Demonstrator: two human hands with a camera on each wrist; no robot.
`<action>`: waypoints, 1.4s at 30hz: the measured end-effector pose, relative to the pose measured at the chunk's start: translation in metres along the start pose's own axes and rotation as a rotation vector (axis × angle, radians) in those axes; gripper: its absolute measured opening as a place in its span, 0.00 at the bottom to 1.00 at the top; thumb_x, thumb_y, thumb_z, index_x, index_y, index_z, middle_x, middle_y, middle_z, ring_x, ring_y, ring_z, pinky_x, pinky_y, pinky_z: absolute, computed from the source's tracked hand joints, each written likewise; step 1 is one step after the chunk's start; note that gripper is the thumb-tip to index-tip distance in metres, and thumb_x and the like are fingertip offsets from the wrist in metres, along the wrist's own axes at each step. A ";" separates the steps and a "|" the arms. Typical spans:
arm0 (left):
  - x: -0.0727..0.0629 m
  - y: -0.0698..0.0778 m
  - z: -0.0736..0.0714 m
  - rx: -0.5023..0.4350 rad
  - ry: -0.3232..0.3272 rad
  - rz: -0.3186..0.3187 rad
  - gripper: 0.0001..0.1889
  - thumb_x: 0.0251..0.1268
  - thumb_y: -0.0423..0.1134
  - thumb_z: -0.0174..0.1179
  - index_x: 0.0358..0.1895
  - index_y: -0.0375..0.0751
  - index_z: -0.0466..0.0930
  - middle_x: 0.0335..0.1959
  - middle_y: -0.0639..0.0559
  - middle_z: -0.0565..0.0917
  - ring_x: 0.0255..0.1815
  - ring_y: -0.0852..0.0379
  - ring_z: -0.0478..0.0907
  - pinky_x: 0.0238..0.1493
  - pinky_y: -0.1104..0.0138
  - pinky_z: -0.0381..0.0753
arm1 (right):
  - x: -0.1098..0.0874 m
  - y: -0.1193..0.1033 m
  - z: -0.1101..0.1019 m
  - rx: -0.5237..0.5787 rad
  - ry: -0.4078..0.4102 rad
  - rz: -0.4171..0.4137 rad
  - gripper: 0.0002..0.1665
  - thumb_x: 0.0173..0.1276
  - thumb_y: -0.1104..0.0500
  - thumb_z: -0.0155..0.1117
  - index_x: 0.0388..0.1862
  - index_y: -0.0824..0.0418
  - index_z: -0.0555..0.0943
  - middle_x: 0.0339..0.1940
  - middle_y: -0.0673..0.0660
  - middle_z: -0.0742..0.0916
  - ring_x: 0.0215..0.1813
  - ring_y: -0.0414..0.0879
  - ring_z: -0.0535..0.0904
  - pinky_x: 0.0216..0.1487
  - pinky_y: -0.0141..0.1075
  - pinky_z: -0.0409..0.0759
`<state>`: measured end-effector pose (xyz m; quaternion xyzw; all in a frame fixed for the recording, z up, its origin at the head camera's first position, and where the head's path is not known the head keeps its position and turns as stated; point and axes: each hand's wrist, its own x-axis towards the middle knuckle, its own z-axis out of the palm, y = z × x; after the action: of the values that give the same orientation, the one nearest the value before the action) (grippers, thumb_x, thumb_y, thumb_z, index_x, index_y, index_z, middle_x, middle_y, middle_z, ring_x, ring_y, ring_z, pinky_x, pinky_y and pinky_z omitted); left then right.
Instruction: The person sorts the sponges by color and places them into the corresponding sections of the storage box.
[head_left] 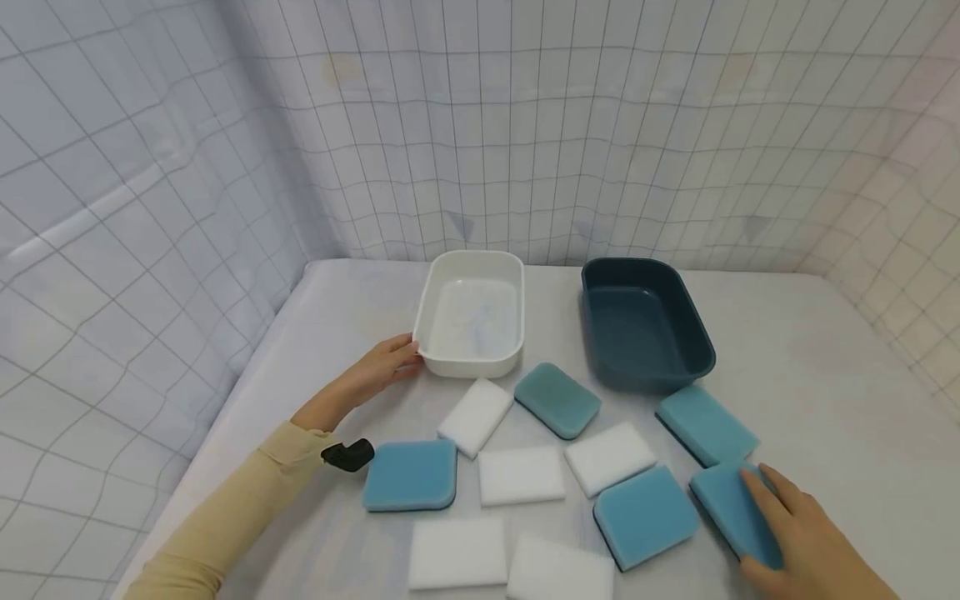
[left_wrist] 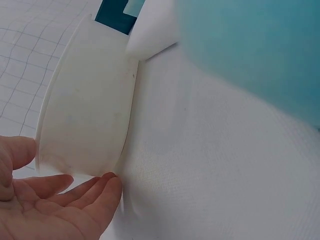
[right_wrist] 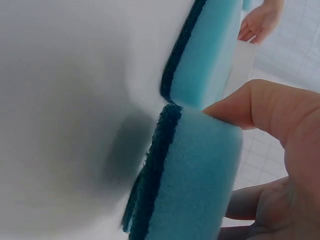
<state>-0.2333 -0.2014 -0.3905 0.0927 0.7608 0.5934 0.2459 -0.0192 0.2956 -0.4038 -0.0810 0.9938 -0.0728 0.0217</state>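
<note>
My left hand (head_left: 386, 365) touches the near left corner of a white tub (head_left: 471, 368), its thumb at the rim and its fingers against the outer wall in the left wrist view (left_wrist: 82, 95). At the lower right, my right hand (head_left: 802, 537) grips a blue scouring sponge (head_left: 738, 508) between thumb and fingers. This sponge (right_wrist: 192, 175) has a dark scrubbing layer facing the tabletop, with a shadow beside it. Just beyond it lies a teal sponge (head_left: 707, 425). Another blue sponge (head_left: 647, 517) is to its left.
A dark blue tub (head_left: 648, 379) stands right of the white one. Several white foam blocks, including one by the white tub (head_left: 476, 417), lie on the white table (head_left: 832, 367). A green sponge (head_left: 557, 398) and a blue sponge (head_left: 411, 473) lie among them. Gridded cloth (head_left: 487, 125) hangs behind.
</note>
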 end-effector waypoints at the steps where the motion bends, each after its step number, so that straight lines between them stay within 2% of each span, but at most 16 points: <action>1: 0.000 0.000 0.000 -0.002 -0.001 0.001 0.29 0.78 0.41 0.34 0.74 0.32 0.38 0.75 0.34 0.47 0.75 0.37 0.50 0.75 0.50 0.53 | 0.001 -0.001 -0.003 0.000 -0.004 0.010 0.55 0.42 0.47 0.75 0.64 0.75 0.65 0.60 0.76 0.71 0.54 0.71 0.72 0.47 0.60 0.76; 8: 0.000 -0.001 0.000 -0.020 -0.005 0.011 0.29 0.78 0.41 0.34 0.75 0.35 0.37 0.76 0.36 0.47 0.75 0.38 0.50 0.75 0.49 0.52 | 0.001 -0.008 -0.018 0.004 0.043 0.006 0.51 0.43 0.48 0.75 0.61 0.75 0.68 0.56 0.76 0.74 0.51 0.70 0.74 0.46 0.61 0.77; 15: -0.002 -0.002 -0.003 -0.022 -0.004 0.024 0.30 0.78 0.41 0.34 0.75 0.35 0.37 0.75 0.35 0.47 0.75 0.37 0.50 0.75 0.49 0.53 | 0.002 -0.013 -0.032 -0.025 0.051 0.009 0.52 0.41 0.46 0.76 0.61 0.75 0.69 0.56 0.76 0.74 0.51 0.69 0.74 0.44 0.61 0.78; 20: -0.004 -0.004 -0.006 -0.020 -0.002 0.027 0.30 0.78 0.43 0.34 0.75 0.36 0.37 0.75 0.35 0.48 0.75 0.37 0.51 0.75 0.49 0.53 | 0.005 -0.020 -0.041 -0.002 0.173 -0.075 0.52 0.35 0.51 0.79 0.59 0.75 0.71 0.55 0.74 0.74 0.48 0.67 0.75 0.41 0.61 0.78; 22: -0.004 -0.004 -0.006 -0.020 0.001 0.024 0.30 0.78 0.43 0.35 0.75 0.37 0.38 0.75 0.35 0.49 0.74 0.38 0.52 0.75 0.49 0.53 | 0.009 -0.023 -0.044 0.003 0.195 -0.092 0.52 0.36 0.52 0.79 0.59 0.75 0.70 0.56 0.74 0.74 0.49 0.67 0.74 0.41 0.62 0.78; 27: -0.001 -0.004 -0.003 -0.017 0.006 0.015 0.30 0.77 0.43 0.35 0.75 0.37 0.40 0.75 0.36 0.51 0.74 0.38 0.53 0.75 0.48 0.53 | 0.019 -0.029 -0.050 0.008 0.130 -0.072 0.52 0.42 0.51 0.77 0.63 0.76 0.67 0.60 0.75 0.71 0.54 0.69 0.71 0.45 0.64 0.76; 29: 0.000 -0.004 -0.001 -0.014 0.003 0.007 0.29 0.78 0.43 0.35 0.75 0.36 0.40 0.75 0.36 0.51 0.74 0.38 0.53 0.75 0.49 0.53 | 0.023 -0.030 -0.050 0.022 0.136 -0.088 0.52 0.42 0.51 0.77 0.63 0.76 0.67 0.61 0.74 0.71 0.55 0.69 0.71 0.45 0.63 0.75; 37: 0.001 -0.002 0.004 -0.013 0.025 0.007 0.29 0.77 0.42 0.35 0.75 0.35 0.42 0.75 0.37 0.51 0.75 0.40 0.52 0.74 0.50 0.55 | 0.052 -0.046 -0.054 0.083 0.261 -0.210 0.50 0.40 0.56 0.78 0.62 0.74 0.69 0.61 0.73 0.72 0.56 0.67 0.72 0.44 0.61 0.78; 42: 0.000 -0.001 0.003 0.001 0.034 -0.004 0.29 0.78 0.42 0.34 0.75 0.35 0.41 0.75 0.36 0.51 0.75 0.39 0.52 0.74 0.50 0.55 | 0.072 -0.060 -0.058 0.107 0.278 -0.265 0.49 0.42 0.56 0.77 0.62 0.75 0.69 0.61 0.73 0.72 0.57 0.68 0.72 0.45 0.60 0.78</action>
<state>-0.2316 -0.1995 -0.3916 0.0809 0.7653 0.5941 0.2341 -0.0839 0.2336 -0.3400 -0.1989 0.9626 -0.1384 -0.1214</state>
